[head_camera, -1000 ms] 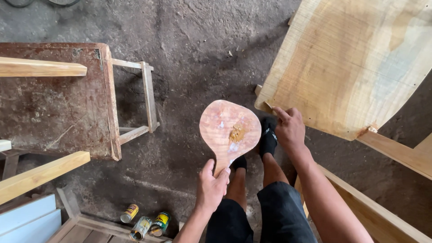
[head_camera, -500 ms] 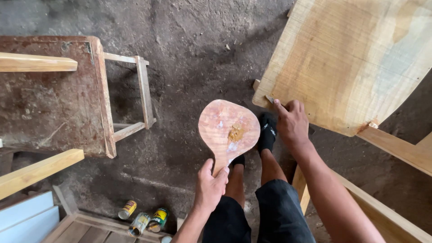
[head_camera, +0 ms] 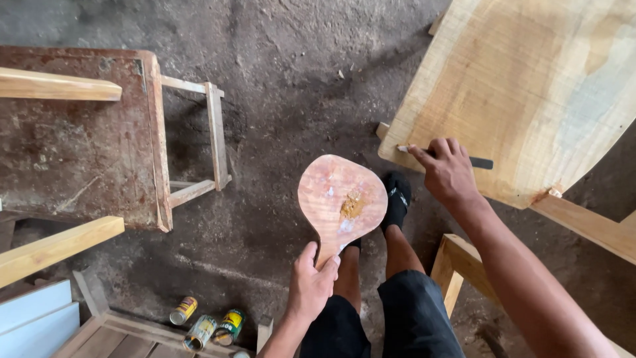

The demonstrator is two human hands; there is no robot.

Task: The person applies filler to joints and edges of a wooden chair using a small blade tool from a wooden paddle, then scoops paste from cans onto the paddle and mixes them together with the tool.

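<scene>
Three tins lie on the floor beside the left hand.

L hand is near, low in the middle, fingers shut tight. R hand reaches far right, arm straight, fingers pinched.

Three small round metal tins lie close together on the dirt floor at the lower left, just above a wooden frame. The left one is a yellow-and-red labelled tin. The middle one is a pale, silvery labelled tin, touching a green-and-yellow labelled tin on its right.
</scene>
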